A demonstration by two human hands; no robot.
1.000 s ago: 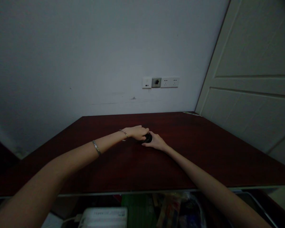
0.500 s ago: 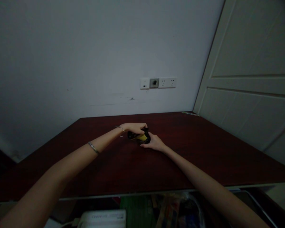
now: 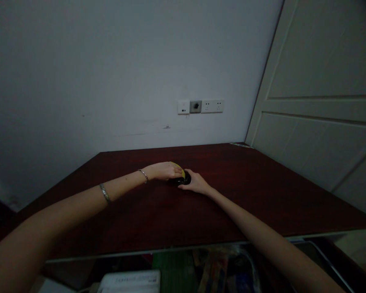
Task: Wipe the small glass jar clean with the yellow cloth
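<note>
A small, dark black-and-yellow object (image 3: pixel 187 178) with a rounded shape rests on or just above the dark red tabletop, too dim for me to tell its kind. From the left, my left hand (image 3: pixel 164 171) is closed over it, fingers bent on its top and a curved yellow edge showing beyond them. On the right side, my right hand (image 3: pixel 198 182) grips the same object between thumb and fingers. Both hands hide much of it. Two bracelets circle my left forearm and wrist.
The tabletop (image 3: pixel 134 219) runs back to a pale wall with a row of sockets (image 3: pixel 212 106). A white panelled door (image 3: pixel 317 134) stands at the right. Below the front edge lie a white box-like device (image 3: pixel 129 281), a green item (image 3: pixel 173 270) and packaged things (image 3: pixel 215 270).
My left hand has turned and lowered over the object, its wrist shifting left. The yellow part now shows above the fingers instead of below. My right hand keeps its hold, almost unmoved.
</note>
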